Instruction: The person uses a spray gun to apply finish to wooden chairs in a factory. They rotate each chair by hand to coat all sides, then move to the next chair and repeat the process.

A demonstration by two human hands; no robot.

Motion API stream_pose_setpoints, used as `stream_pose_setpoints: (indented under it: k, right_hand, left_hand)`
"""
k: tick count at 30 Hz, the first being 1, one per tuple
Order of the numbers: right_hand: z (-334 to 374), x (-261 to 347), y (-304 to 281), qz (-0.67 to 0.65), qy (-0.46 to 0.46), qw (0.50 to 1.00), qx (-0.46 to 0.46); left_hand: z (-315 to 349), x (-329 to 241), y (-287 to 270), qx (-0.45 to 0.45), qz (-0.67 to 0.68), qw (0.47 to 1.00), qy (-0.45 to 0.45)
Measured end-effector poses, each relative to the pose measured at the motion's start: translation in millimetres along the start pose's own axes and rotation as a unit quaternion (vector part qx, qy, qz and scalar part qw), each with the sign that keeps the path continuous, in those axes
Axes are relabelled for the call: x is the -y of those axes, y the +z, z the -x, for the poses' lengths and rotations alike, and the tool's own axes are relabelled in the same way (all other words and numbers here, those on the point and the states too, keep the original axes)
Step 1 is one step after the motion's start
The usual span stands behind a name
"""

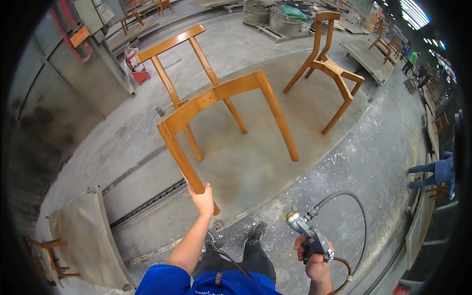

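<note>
My left hand is closed around the lower part of a leg of an orange-brown wooden chair frame. The chair has a top rail and two back posts but no seat panel, and it looks tilted over a flat grey board. In my right hand is a metal spray gun, its brass nozzle pointing up and left, apart from the chair. A black hose loops from the gun, and a brown hose runs below it.
A second wooden chair stands on the board at the back right. Farther off are drums, a red fire extinguisher by the left wall, and a low platform. A person in blue is at the far right. Another board lies at lower left.
</note>
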State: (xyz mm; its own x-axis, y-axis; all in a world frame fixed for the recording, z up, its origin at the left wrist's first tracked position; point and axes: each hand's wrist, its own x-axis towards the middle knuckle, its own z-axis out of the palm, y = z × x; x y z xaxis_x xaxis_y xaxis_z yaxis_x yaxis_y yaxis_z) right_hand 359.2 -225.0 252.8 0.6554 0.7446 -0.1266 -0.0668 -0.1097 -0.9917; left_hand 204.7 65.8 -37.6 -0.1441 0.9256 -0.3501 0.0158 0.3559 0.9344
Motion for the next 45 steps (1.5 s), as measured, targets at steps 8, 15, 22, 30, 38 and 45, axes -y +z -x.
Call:
stream_pose_setpoints:
  k: [8,15,22,30,38,45]
  right_hand:
    - [-22,-17,-2,0.042,0.018,0.999,0.024]
    - [-19,-28,-12,-0.071,0.018,0.997,0.003]
    - [-33,-44,-8,-0.017,0.006,0.998,-0.059]
    - [-51,-87,-13,-0.036,0.016,0.990,-0.137]
    - [-74,-158,3,-0.060,0.097,0.993,-0.017]
    - [-147,-213,57,-0.102,-0.017,0.990,0.095]
  left_hand:
    - [-11,18,7,-0.036,-0.024,0.995,0.095]
    - [-6,17,13,-0.035,-0.022,0.996,0.081]
    - [-2,10,21,-0.009,0.025,0.999,0.037]
    - [5,8,31,0.003,0.030,0.999,0.019]
    - [6,6,38,0.002,0.025,0.999,0.021]
    - [13,13,49,0.003,0.012,1.000,0.025]
